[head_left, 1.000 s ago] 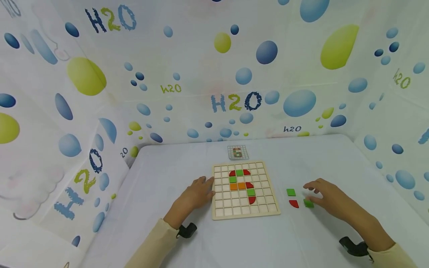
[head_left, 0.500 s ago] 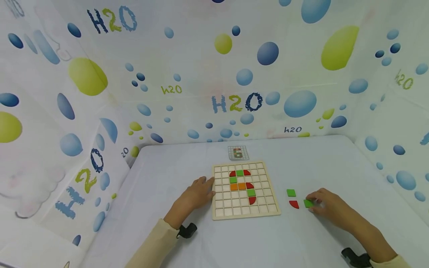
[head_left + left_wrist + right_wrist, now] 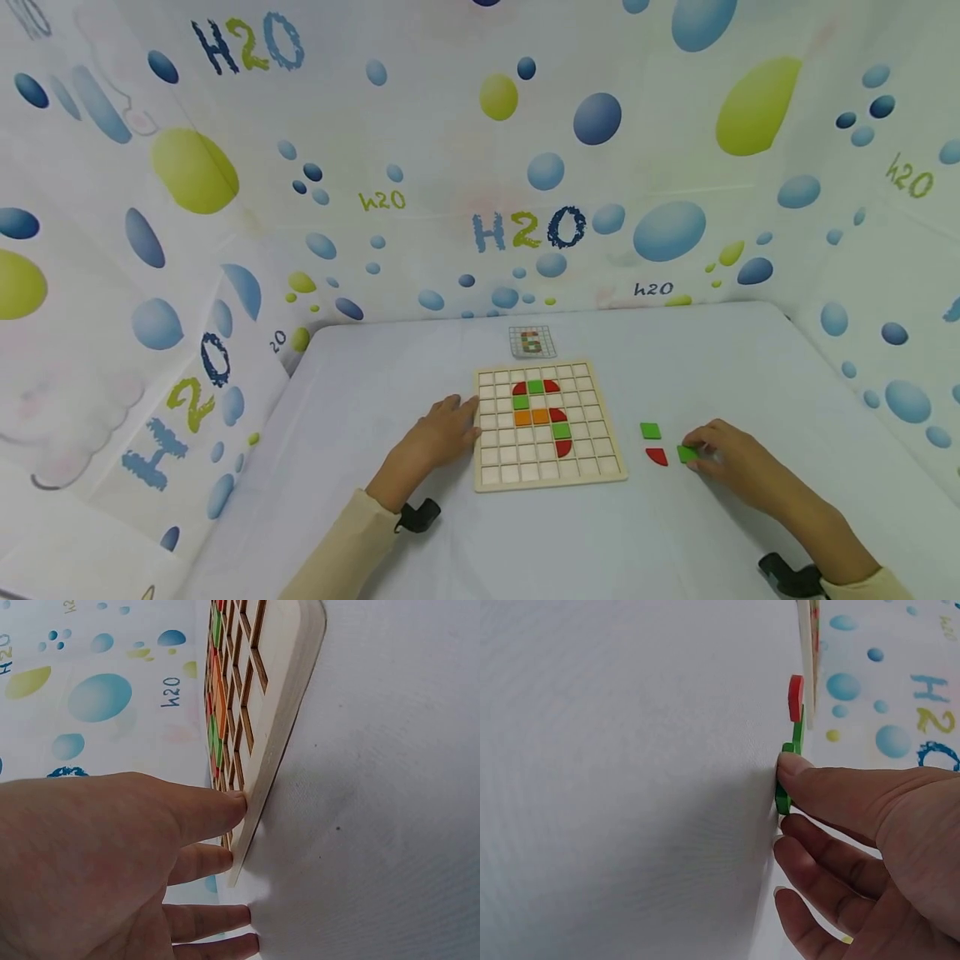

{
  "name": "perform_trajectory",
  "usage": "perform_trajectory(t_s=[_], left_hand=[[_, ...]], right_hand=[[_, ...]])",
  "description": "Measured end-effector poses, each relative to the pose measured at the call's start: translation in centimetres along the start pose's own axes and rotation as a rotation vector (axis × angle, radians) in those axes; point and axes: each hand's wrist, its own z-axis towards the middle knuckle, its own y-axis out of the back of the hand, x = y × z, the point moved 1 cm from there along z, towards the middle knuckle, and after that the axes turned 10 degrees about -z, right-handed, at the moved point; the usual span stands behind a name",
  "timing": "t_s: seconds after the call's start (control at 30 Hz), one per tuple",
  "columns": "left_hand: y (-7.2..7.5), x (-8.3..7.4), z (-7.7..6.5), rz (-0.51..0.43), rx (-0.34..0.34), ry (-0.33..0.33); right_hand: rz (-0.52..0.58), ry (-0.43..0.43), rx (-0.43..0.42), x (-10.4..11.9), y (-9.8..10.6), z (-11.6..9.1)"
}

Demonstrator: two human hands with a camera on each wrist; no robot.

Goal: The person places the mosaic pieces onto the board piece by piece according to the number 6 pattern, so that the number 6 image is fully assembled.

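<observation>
A wooden grid board lies on the table, with red quarter-round, green square and orange square tiles set in some cells. My left hand rests at the board's left edge, its fairly straight fingers and thumb touching the rim in the left wrist view. To the right of the board, my right hand pinches a green square tile at its edges between thumb and forefinger, down at the table surface. Beside it lie another green square tile and a red quarter-round tile.
Behind the board lies a small gridded pattern card with a coloured figure on it. A white cloth covers the table. A curtain printed with bubbles and lettering hangs behind and along the sides.
My right hand has come down and slightly left, and its thumb and forefinger have closed on the nearer green square tile. The left hand and the board have stayed in place.
</observation>
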Motion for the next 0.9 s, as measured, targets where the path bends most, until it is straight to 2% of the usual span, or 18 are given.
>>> perform_trajectory(t_s=[0.57, 0.9], left_hand=[[-0.1, 0.0, 0.0, 0.009, -0.011, -0.01], [-0.1, -0.1, -0.1, 0.013, -0.006, -0.005]], right_hand=[[-0.023, -0.022, 0.008, 0.7, 0.6, 0.9], [-0.033, 0.015, 0.004, 1.6, 1.1, 2.0]])
